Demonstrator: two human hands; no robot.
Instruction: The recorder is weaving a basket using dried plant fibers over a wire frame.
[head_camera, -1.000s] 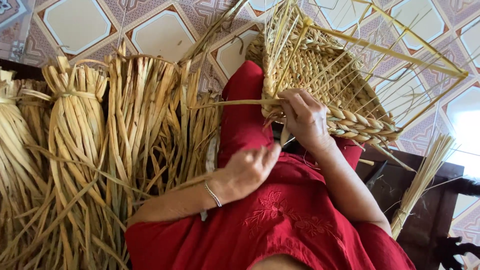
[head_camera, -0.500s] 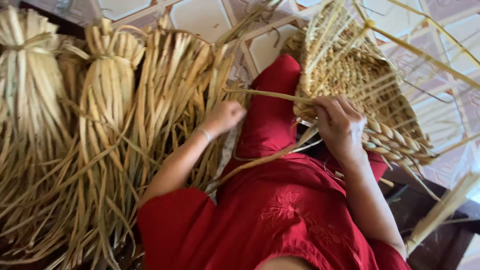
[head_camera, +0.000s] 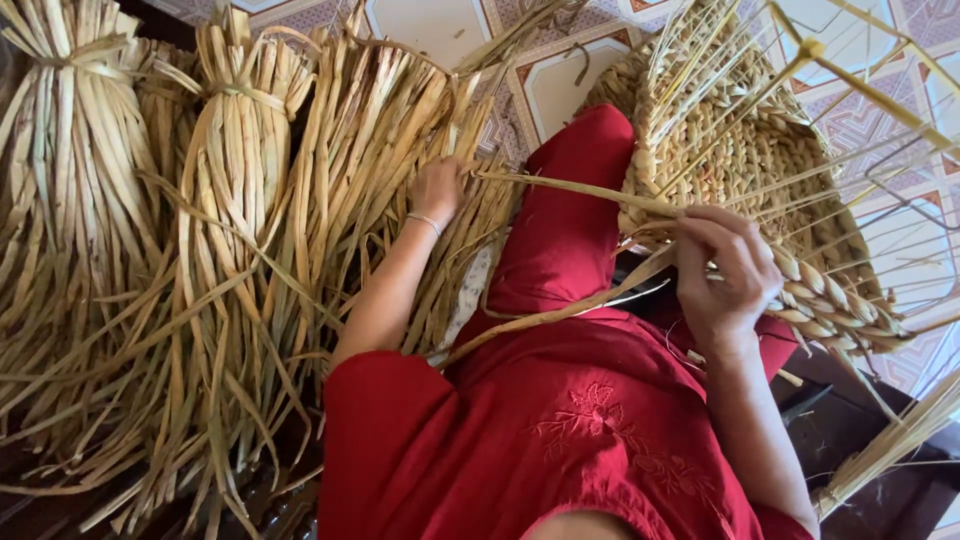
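Left hand (head_camera: 437, 190) now deeper among dried reed bundles (head_camera: 240, 180), grip unclear; right hand (head_camera: 722, 270) still pinching basket strand (head_camera: 580, 188).

Tiled floor under bright daylight, with dark wood at the lower edge.

The floor (head_camera: 560, 85) was laid with large pale tiles, each framed by a patterned border in reddish-brown and grey-blue; the pattern repeated across the top of the view and again at the far right; light fell strongly from the right, where the tiles (head_camera: 900, 225) were washed almost white; the upper left corner lay in deep shadow; a piece of dark brown wooden furniture (head_camera: 870, 415) stood at the lower right, its surface dull and smooth; the lower left corner was also dark.
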